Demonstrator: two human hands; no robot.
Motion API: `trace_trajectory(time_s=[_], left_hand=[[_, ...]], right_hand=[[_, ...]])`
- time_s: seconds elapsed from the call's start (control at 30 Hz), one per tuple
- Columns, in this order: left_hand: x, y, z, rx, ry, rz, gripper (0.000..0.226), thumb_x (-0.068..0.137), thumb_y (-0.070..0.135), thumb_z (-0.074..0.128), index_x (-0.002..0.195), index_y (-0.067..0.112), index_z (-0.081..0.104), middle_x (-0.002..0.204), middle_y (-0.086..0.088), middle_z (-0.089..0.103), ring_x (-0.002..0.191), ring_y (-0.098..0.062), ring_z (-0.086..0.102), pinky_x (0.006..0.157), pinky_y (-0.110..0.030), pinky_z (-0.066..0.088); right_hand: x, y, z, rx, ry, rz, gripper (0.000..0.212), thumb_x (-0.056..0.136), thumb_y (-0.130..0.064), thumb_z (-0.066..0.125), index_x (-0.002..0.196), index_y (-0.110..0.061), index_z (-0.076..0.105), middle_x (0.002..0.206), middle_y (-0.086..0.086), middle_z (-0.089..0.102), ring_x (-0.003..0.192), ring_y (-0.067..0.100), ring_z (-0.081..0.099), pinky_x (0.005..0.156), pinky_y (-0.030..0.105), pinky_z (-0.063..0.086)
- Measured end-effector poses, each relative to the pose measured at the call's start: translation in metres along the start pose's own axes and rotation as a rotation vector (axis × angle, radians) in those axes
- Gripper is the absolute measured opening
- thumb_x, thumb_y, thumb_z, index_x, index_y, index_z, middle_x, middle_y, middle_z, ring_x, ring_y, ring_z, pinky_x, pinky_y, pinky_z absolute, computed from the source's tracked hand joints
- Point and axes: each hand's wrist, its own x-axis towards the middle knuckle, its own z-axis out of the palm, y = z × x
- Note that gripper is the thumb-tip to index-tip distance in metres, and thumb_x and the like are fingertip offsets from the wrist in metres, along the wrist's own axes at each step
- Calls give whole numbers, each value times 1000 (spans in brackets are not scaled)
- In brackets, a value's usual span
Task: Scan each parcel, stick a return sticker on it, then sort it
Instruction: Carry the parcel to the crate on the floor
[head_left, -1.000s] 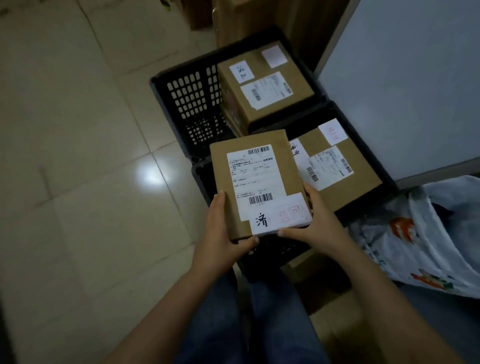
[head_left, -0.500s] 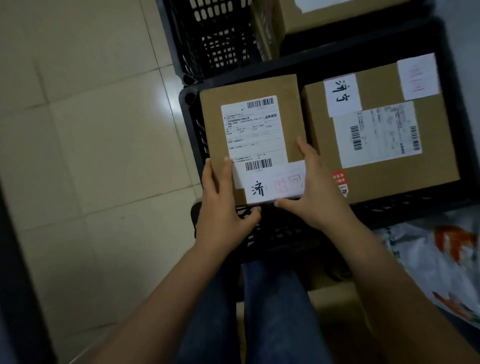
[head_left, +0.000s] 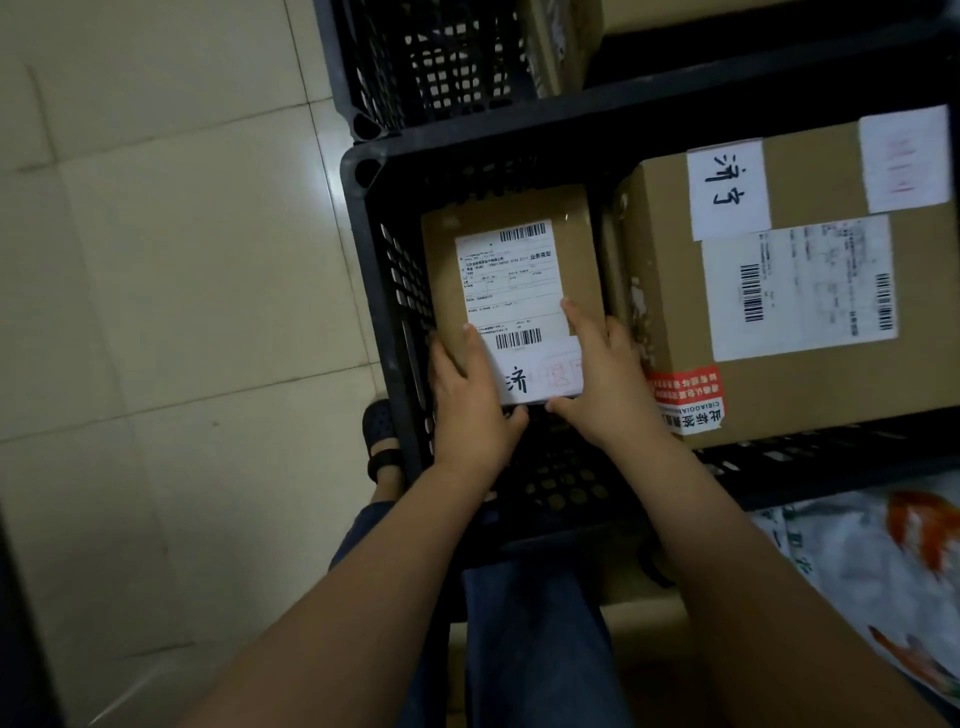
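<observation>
Both the left hand (head_left: 470, 410) and right hand (head_left: 605, 384) grip the small cardboard parcel (head_left: 511, 260) inside the black crate (head_left: 519, 143), beside a larger box (head_left: 810, 176).

Two crates stand on the floor (head_left: 182, 260), the far crate (head_left: 441, 62) directly behind the near crate (head_left: 519, 135), rims touching. In the near crate's left half sits the small parcel (head_left: 447, 270), label up, perhaps resting on the crate bottom, though the view does not settle it. Just beside it, on the right, lies the large parcel (head_left: 810, 182). The left hand (head_left: 467, 410) holds the small parcel's near left corner, the right hand (head_left: 608, 384) its near right corner. Another parcel (head_left: 561, 47) lies in the far crate. A bag (head_left: 857, 561) lies in front of the near crate, at right.
</observation>
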Motion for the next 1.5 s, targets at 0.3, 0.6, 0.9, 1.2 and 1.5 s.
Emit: trace_trajectory(time_s=[0.3, 0.6, 0.9, 1.2, 1.5], left_hand=[[28, -8, 21, 38, -137, -90, 113, 81, 22, 75, 152, 16, -14, 153, -18, -30, 146, -36, -10, 116, -41, 18], [28, -13, 24, 139, -144, -56, 101, 84, 14, 70, 153, 12, -3, 157, -18, -21, 146, -34, -12, 120, -43, 12], [-6, 32, -72, 198, 34, 283, 70, 86, 15, 63, 147, 12, 30, 147, -8, 35, 135, -24, 28, 108, -31, 26], [-62, 67, -270, 219, 527, 605, 54, 74, 12, 77, 125, 9, 57, 114, -8, 60, 105, -28, 54, 89, -34, 44], [-103, 23, -465, 212, 836, 833, 45, 76, 16, 77, 118, 12, 59, 108, -5, 59, 100, -27, 55, 87, -36, 43]], right_hand=[[28, 18, 31, -31, -32, 77, 97, 79, 0, 70, 152, -35, 16, 158, 9, 0, 144, 32, 16, 112, 43, 34], [23, 12, 31, -268, -30, 84, 85, 85, -1, 64, 151, -30, 19, 159, 10, -4, 142, 32, 13, 104, 44, 40], [-24, -60, -34, -167, 105, -62, 63, 87, -12, 66, 142, -18, 36, 137, 9, 38, 122, 28, 44, 98, 39, 44], [-86, -239, -130, -92, 489, -417, 37, 87, -15, 67, 121, -16, 54, 121, 2, 48, 109, 20, 52, 87, 27, 43], [-151, -430, -139, -162, 752, -640, 28, 83, -13, 69, 110, -12, 60, 109, 4, 54, 101, 20, 52, 83, 22, 35]])
